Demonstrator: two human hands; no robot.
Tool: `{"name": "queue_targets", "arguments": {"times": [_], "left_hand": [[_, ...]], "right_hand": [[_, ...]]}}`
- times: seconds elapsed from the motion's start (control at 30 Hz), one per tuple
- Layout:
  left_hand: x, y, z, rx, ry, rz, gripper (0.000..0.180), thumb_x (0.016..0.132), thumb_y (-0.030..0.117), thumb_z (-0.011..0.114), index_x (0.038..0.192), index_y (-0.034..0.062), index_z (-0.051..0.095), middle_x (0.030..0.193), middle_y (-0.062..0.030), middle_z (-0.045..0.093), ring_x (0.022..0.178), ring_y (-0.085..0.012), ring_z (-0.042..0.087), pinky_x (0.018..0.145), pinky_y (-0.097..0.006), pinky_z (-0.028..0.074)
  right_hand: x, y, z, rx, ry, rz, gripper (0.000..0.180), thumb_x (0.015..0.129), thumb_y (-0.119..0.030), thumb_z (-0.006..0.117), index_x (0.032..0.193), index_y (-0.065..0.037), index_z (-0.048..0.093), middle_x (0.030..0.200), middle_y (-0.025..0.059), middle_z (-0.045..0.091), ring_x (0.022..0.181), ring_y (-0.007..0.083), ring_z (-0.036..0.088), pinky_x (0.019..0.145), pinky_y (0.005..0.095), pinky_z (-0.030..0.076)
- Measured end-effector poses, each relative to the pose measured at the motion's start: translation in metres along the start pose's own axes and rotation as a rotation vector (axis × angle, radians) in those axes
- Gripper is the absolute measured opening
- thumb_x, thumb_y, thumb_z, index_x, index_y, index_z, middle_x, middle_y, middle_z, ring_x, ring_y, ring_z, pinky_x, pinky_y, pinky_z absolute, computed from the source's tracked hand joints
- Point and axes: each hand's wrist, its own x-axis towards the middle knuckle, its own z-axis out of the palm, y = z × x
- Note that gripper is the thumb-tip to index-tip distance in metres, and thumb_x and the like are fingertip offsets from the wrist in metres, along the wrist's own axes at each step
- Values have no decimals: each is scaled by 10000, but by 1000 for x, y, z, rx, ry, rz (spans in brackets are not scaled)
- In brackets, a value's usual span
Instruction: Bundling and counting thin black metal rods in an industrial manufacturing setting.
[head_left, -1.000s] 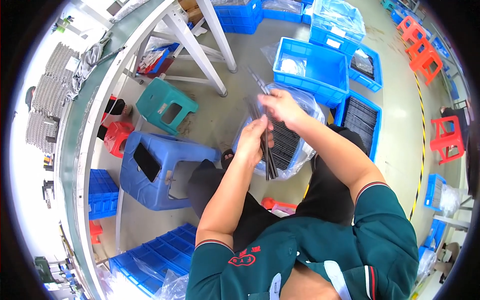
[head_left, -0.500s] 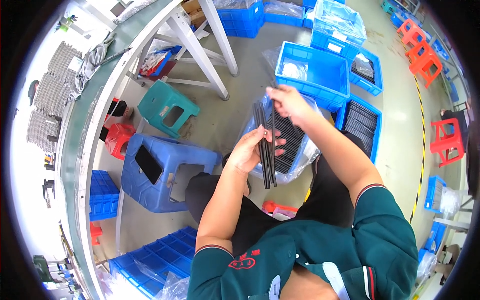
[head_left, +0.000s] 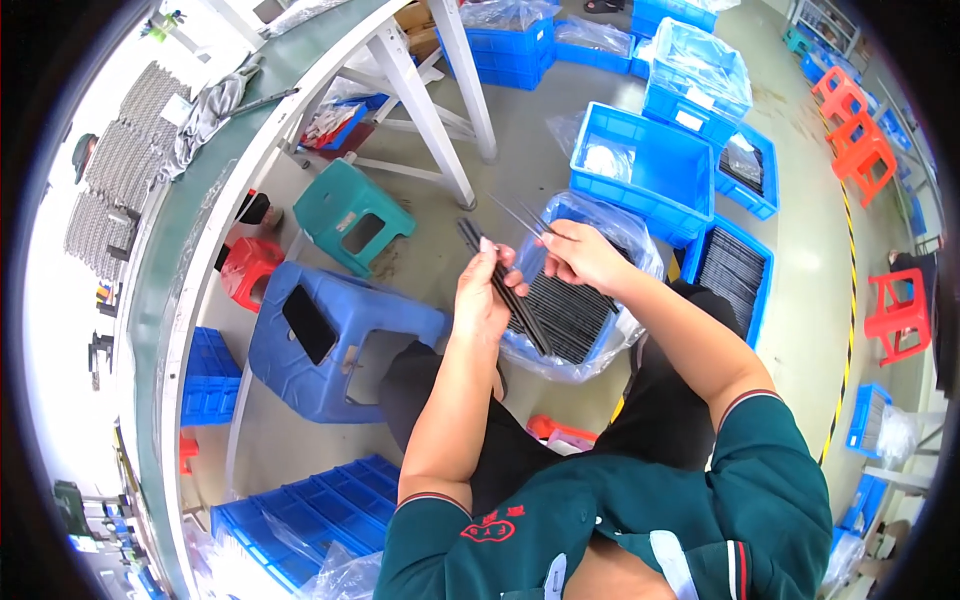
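The left hand [head_left: 482, 300] is closed around a bundle of dark thin strips [head_left: 505, 290] – it holds them above the lined blue bin [head_left: 580, 310] on the floor. The right hand [head_left: 580, 255] pinches one thin strip [head_left: 515, 212], just beside the bundle.

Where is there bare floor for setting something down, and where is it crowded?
Bare floor lies between the teal stool and the big blue crate, and right of the tray of strips. Crowded: around the lined bin by both hands.
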Motion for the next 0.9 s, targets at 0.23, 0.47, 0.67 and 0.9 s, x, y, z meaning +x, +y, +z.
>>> {"name": "queue_targets", "arguments": {"times": [0.23, 0.47, 0.67, 0.9], "left_hand": [[11, 16, -3, -95, 116, 176, 345, 895, 404, 541, 963, 66, 544, 760, -11, 454, 627, -126, 410, 584, -298, 386], [11, 7, 10, -73, 147, 176, 332, 913, 372, 530, 952, 43, 548, 741, -8, 447, 620, -125, 437, 567, -301, 415], [11, -19, 16, 65, 69, 89, 278, 951, 303, 470, 887, 47, 556, 663, -17, 521, 545, -111, 458, 504, -255, 413], [4, -31, 28, 87, 154, 8, 275, 931, 322, 508, 840, 65, 541, 601, -16, 487, 475, -131, 447, 447, -279, 416]], "right_hand": [[-33, -12, 8, 45, -144, 58, 160, 887, -133, 515, 1015, -47, 474, 679, 59, 578, 428, 69, 434, 380, 204, 321], [-37, -15, 13, -45, -88, 64, 151, 884, -126, 518, 1000, -38, 479, 629, 52, 563, 420, 80, 455, 380, 226, 342], [-28, 0, 18, 91, -25, 5, 170, 892, -120, 505, 1044, -58, 461, 633, 57, 553, 401, 84, 424, 370, 219, 319], [-15, -13, 18, -199, 59, 74, 219, 903, -172, 504, 938, 43, 490, 646, 113, 602, 492, 179, 604, 412, 297, 458]]}}
